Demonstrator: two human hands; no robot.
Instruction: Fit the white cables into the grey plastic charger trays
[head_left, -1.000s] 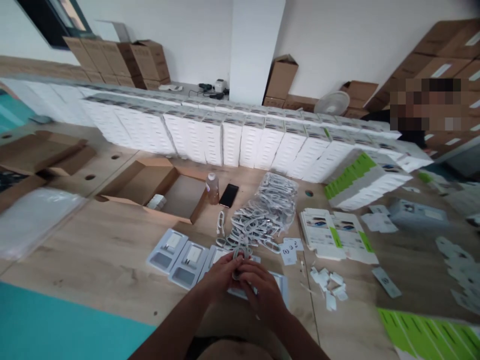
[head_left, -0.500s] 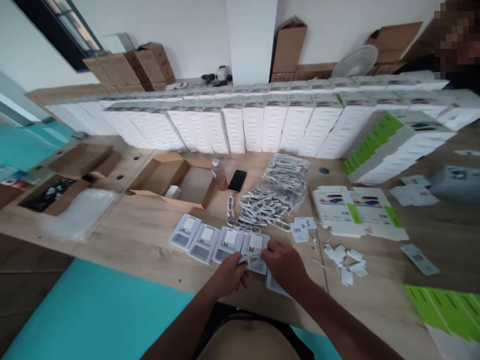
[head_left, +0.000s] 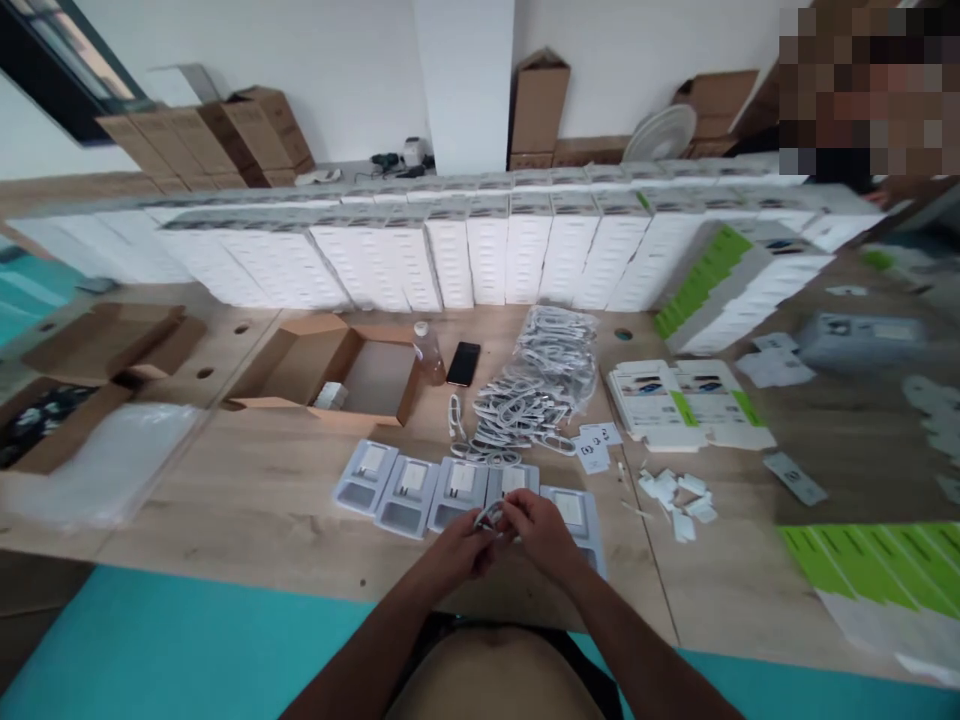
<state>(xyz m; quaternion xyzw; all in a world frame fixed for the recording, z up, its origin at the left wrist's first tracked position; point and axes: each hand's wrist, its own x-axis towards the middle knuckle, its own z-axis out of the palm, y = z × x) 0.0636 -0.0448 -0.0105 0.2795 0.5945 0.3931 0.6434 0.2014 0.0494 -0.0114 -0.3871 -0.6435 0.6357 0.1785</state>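
Note:
Between my two hands is a coiled white cable. My left hand is closed on its left side, and my right hand pinches it from the right. Both are over the front edge of a row of grey plastic trays. Each tray holds a white charger plug in its upper part; the tray right behind my hands is partly covered. Beyond the trays lies a heap of similar white cables, some of them in clear plastic bags.
Stacked white boxes line the back of the table. An open cardboard box, a bottle and a phone stand left of the cables. Flat printed cartons and small white pieces lie right. Another person is at far right.
My hands have come closer together, and the cable between them is now more tightly coiled. The rightmost tray has come into view from behind my right hand. The camera view has shifted right.

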